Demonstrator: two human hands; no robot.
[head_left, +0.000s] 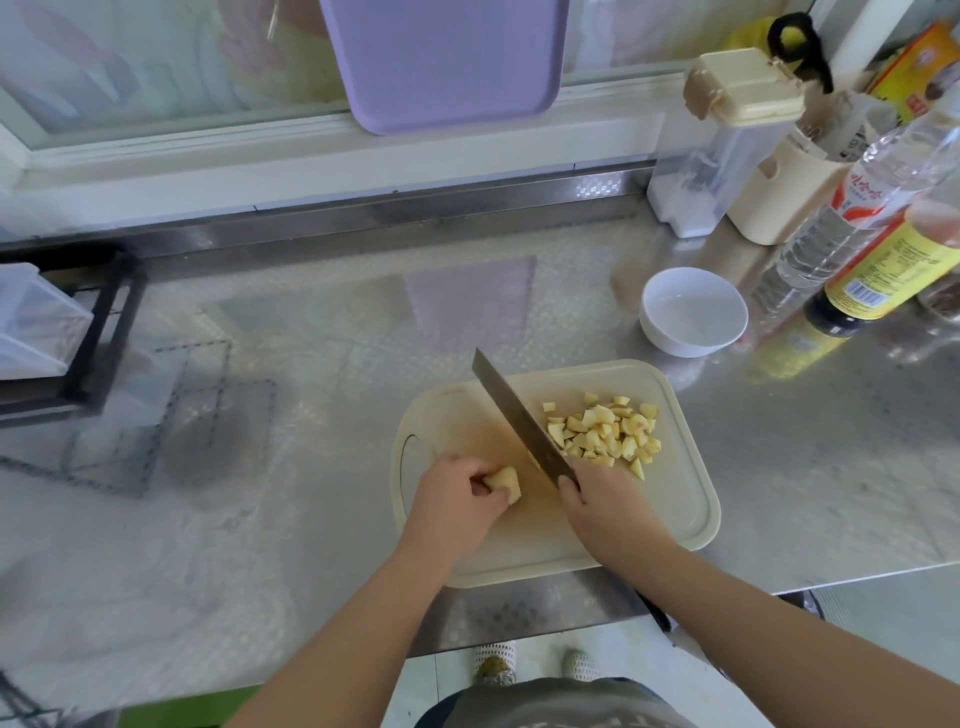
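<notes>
Presently, the left hand (457, 496) has its fingers curled round a pale, peeled chunk of fruit (505, 483), holding it down on the cream cutting board (680, 509), near the board's left half. The right hand (605, 506) is clenched round the handle of a knife (522, 421); the handle itself is hidden inside the grip. The blade runs diagonally up and away across the board, between the held chunk and a heap of diced pieces (605, 428) on the board's right half. The board lies at the front edge of a metal counter (311, 338). A white bowl (693, 312) stands behind the board, beside two bottles (852, 208).
</notes>
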